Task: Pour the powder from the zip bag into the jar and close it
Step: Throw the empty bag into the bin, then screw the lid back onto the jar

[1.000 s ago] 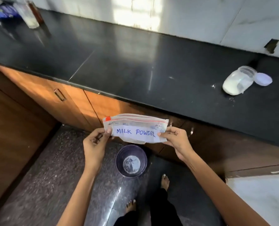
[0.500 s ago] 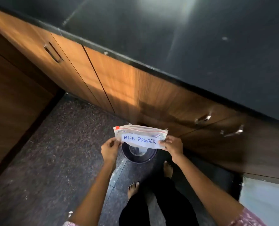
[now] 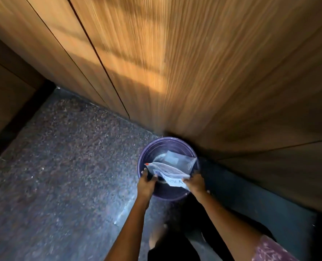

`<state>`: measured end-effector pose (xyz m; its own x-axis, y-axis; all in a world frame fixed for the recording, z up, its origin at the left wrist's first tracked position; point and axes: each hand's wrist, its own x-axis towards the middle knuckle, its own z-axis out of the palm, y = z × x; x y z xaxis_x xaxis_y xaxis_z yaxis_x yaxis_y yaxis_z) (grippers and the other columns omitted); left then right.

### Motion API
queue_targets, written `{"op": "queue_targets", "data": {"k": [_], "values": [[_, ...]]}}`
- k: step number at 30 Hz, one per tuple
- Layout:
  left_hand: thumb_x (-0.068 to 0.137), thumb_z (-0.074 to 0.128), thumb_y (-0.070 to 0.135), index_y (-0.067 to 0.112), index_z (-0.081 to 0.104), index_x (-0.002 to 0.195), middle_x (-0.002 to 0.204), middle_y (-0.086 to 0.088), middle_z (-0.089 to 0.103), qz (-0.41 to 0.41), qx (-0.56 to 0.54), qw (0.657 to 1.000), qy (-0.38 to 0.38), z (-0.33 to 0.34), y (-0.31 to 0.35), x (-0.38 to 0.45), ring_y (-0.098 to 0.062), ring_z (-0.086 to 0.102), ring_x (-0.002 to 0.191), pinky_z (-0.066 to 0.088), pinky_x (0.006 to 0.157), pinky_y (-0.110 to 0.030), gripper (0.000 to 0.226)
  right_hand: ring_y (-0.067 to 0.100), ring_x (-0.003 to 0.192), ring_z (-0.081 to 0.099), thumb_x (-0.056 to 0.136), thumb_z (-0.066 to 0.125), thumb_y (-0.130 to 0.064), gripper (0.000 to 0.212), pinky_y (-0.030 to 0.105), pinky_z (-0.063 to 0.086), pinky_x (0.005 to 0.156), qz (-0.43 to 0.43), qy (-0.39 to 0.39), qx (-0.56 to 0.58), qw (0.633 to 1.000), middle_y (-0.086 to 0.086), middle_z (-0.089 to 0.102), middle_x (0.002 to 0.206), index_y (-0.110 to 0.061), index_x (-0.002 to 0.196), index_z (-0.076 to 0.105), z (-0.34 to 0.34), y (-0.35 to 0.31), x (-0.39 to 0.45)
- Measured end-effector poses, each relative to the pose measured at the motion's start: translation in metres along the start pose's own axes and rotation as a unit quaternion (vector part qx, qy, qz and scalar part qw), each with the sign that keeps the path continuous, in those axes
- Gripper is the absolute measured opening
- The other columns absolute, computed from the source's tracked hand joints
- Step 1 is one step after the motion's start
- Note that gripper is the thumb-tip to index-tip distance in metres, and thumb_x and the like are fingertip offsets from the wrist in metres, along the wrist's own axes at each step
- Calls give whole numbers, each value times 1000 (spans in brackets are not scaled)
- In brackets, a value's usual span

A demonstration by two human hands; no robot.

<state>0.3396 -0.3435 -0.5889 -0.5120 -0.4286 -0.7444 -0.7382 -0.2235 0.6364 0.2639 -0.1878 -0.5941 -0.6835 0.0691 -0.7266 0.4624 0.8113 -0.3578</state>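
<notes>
Zip bag held over the floor bin, both hands clamped on it.

I see the left hand [image 3: 146, 182] pinching the bag's red-tabbed corner at 9 o'clock and the right hand [image 3: 195, 182] pinching the labelled edge at 3 o'clock. The zip bag [image 3: 168, 171] hangs flat and looks empty, directly above the purple bin [image 3: 144, 153], which stands on the floor [image 3: 62, 166] against the cabinet [image 3: 194, 72] at 12 o'clock. A second clear bag [image 3: 177, 159] lies inside. The jar is not in view. To discard cleanly, I would centre the bag over the opening, then release both hands together.
</notes>
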Motion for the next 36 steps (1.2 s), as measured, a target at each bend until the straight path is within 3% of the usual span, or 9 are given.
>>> {"op": "queue_targets", "data": {"k": [5,8,11,13,15,17,22,32,36], "values": [[89,61,9,8,68,92,103,-23,69,-15,-42,998,33,-8,51,-67,-37,63,102,48,87,-40,8,39,106,61,81,65,-1,25,42,45,94,-8,-14,82,996,28,66,109,12,102,65,-40,-17,-57],[91,58,11,13,66,84,89,-14,68,38,-53,998,12,-12,116,-130,-26,62,85,47,69,-30,11,36,105,62,84,62,-3,11,36,49,91,-17,-38,159,986,22,68,106,-6,90,71,-94,-47,-113],[93,55,9,13,66,81,79,-7,69,119,-62,991,-17,-20,197,-212,-16,62,70,50,64,-22,17,37,90,68,79,60,6,33,39,51,81,-76,-4,233,969,29,70,92,-21,62,63,-158,-77,-178],[93,56,12,16,68,81,82,-9,72,177,-54,982,-27,-26,243,-263,-20,67,76,53,75,-34,18,20,68,70,81,58,8,26,37,54,73,-131,-4,251,959,31,69,90,-12,66,65,-201,-99,-229],[93,56,13,18,69,86,86,-6,73,230,-58,971,-41,-29,288,-318,-23,68,83,53,79,-39,16,8,59,65,83,55,9,15,22,53,64,-172,2,269,948,29,69,91,1,84,68,-249,-121,-286],[93,56,14,19,70,87,87,0,74,298,-54,952,-52,-26,328,-369,-20,67,85,53,79,-38,16,15,71,67,85,57,5,16,15,51,65,-229,35,268,935,20,71,90,2,94,69,-292,-138,-335],[90,58,13,21,70,86,84,7,70,434,-38,897,-66,7,409,-446,-10,62,79,50,80,-41,15,8,82,67,85,64,-9,13,21,53,76,-356,170,228,890,-2,72,88,-11,95,72,-391,-158,-406],[91,59,24,18,69,89,85,8,68,456,4,875,-165,137,496,-498,-6,61,83,53,85,-43,12,8,85,68,85,62,-4,13,21,53,80,-293,377,339,811,0,73,90,-11,92,71,-574,-96,-403],[91,59,23,24,67,88,88,9,67,442,22,875,-194,194,512,-504,-7,61,87,52,87,-40,9,7,81,67,84,63,-4,16,26,53,77,-257,411,363,796,-3,72,87,-18,85,70,-626,-60,-376]]}}
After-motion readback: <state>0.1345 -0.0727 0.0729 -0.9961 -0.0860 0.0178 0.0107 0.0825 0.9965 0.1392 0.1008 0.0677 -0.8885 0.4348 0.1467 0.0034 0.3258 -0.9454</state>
